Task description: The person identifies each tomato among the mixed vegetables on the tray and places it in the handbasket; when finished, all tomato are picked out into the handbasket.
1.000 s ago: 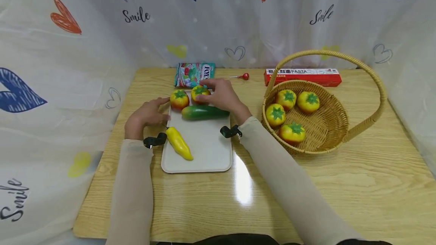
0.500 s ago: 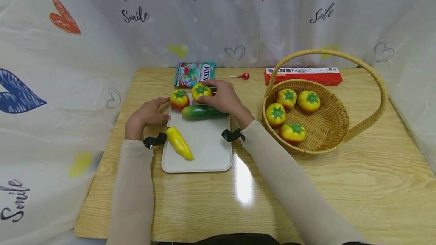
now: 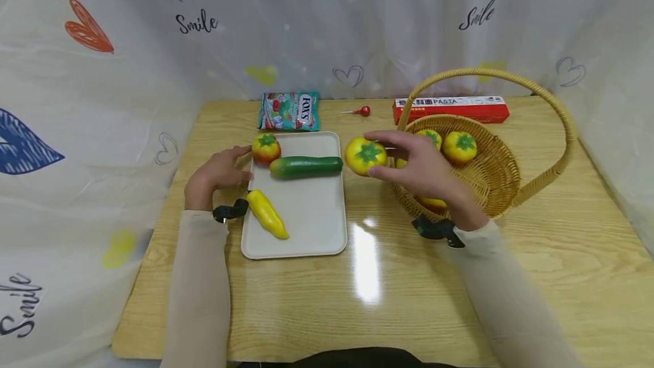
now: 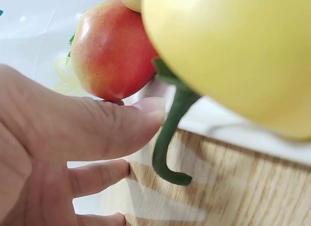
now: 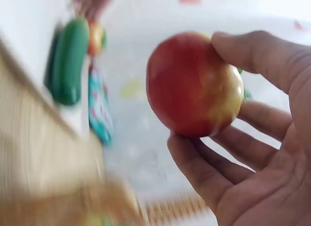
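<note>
My right hand (image 3: 424, 166) holds a red-and-yellow tomato (image 3: 365, 155) between thumb and fingers, in the air between the tray and the wicker basket (image 3: 503, 186). The right wrist view shows the tomato's red underside (image 5: 189, 85). On the white tray (image 3: 317, 237) lie another tomato (image 3: 266, 149), a green cucumber (image 3: 306, 167) and a yellow pepper (image 3: 268, 214). My left hand (image 3: 217, 175) stays at the tray's left edge, its index finger by the tray's tomato. In the left wrist view its thumb (image 4: 112, 124) is extended near the pepper's green stem (image 4: 175, 129), and its fingers hold nothing.
Several tomatoes, one of them a tomato (image 3: 459, 147) at the back, sit in the basket, partly behind my right hand. The basket's tall handle (image 3: 559, 112) arches over it. Behind are a candy bag (image 3: 289, 111), a red-handled pointed tool (image 3: 364, 111) and a red pasta box (image 3: 455, 109).
My right hand has lifted the tomato from the back of the tray and carried it right, beyond the tray's edge toward the basket. My left hand has stayed in place.
</note>
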### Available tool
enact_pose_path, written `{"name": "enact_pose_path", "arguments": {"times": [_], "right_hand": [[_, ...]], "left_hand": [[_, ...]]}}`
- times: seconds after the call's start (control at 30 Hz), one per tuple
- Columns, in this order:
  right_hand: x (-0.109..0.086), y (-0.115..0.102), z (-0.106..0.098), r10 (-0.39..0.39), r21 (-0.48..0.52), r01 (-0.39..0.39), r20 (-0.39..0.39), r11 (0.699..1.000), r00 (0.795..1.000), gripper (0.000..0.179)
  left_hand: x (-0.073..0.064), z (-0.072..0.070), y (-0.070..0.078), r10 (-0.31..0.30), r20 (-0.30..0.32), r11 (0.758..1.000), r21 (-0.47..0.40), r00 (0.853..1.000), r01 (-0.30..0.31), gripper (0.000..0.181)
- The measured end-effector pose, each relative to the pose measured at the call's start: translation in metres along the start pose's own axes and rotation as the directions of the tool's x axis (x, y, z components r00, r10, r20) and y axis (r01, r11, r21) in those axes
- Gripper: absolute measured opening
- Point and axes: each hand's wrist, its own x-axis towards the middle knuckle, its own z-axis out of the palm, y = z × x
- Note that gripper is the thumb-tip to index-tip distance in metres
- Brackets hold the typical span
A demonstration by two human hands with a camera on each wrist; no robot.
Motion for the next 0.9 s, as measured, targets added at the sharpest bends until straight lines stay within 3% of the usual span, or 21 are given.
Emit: {"name": "enact_pose_path", "arguments": {"times": [0.1, 0.2, 0.4, 0.53, 0.7, 0.9], "right_hand": [[-0.024, 0.013, -0.028, 0.050, -0.063, -0.054, -0.067, 0.997, 0.996, 0.059], [-0.046, 0.030, -0.050, 0.132, -0.088, -0.146, -0.148, 0.985, 0.980, 0.059], [-0.075, 0.056, -0.069, 0.247, -0.124, -0.287, -0.264, 0.950, 0.932, 0.059], [-0.078, 0.064, -0.070, 0.299, -0.197, -0.351, -0.249, 0.916, 0.921, 0.064], [-0.082, 0.072, -0.068, 0.352, -0.343, -0.397, -0.189, 0.851, 0.917, 0.069], [-0.085, 0.072, -0.066, 0.343, -0.371, -0.400, -0.212, 0.838, 0.915, 0.069]], "left_hand": [[0.000, 0.000, -0.002, -0.003, 0.000, 1.000, -0.003, 1.000, 0.003, 0.082], [-0.001, 0.001, -0.003, 0.003, -0.002, 1.000, -0.001, 1.000, -0.003, 0.081], [0.001, 0.001, -0.005, 0.021, -0.006, 1.000, 0.006, 1.000, -0.021, 0.081], [0.002, 0.002, -0.006, 0.015, -0.007, 1.000, 0.000, 1.000, -0.015, 0.081], [0.003, 0.003, -0.007, 0.013, -0.002, 1.000, -0.008, 1.000, -0.013, 0.081], [0.002, 0.002, -0.006, 0.005, -0.006, 1.000, -0.012, 1.000, -0.005, 0.081]]}}
